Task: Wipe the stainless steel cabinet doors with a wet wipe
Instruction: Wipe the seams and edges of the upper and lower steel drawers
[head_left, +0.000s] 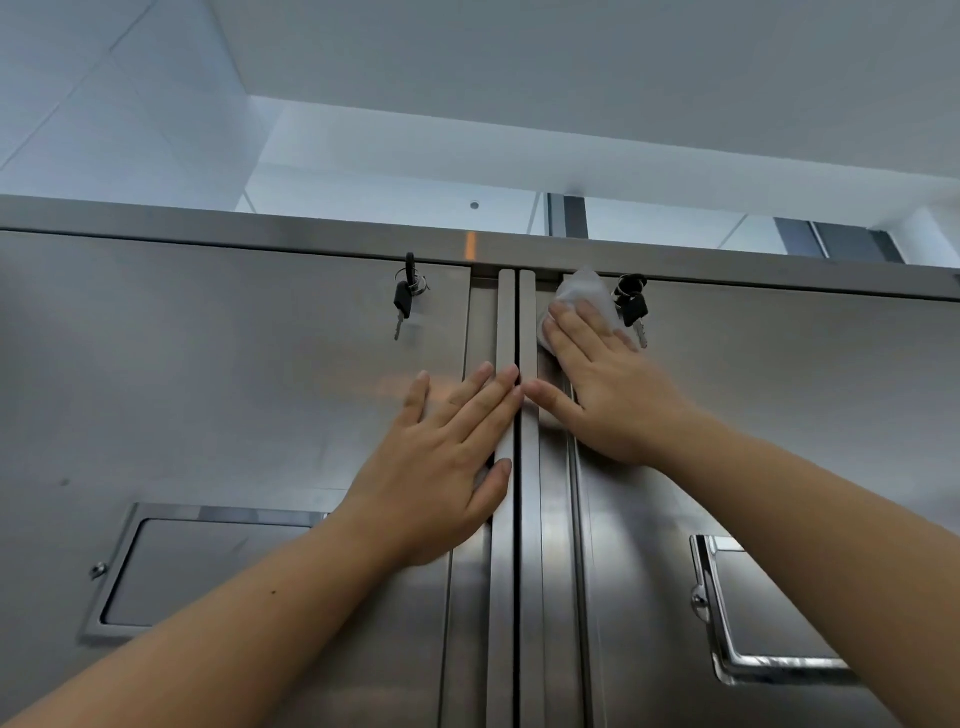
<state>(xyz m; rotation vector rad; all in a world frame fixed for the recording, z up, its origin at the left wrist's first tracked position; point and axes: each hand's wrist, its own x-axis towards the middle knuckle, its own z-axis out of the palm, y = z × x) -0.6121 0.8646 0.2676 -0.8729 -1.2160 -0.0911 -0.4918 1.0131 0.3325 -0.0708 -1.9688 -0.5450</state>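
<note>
Hands lie flat: right hand (597, 387) presses wet wipe (582, 293) on right door (779, 395), left hand (441, 462) braces left door (208, 364). Keys (632, 306) just beside the right fingertips could snag the wipe.

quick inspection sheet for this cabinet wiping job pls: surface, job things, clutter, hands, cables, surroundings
surface: left door and right door, both shut, brushed steel, meeting at a dark centre seam
job's things: white wipe, pressed against the top inner corner of the right door
clutter: left keys and right keys hang from locks near the door tops; the right keys are right beside the wipe
grippers: left hand flat on the left door by the seam, holding nothing; right hand flat on the wipe, fingers straight
cables: nothing seen
surroundings: white ceiling above the cabinet
</note>
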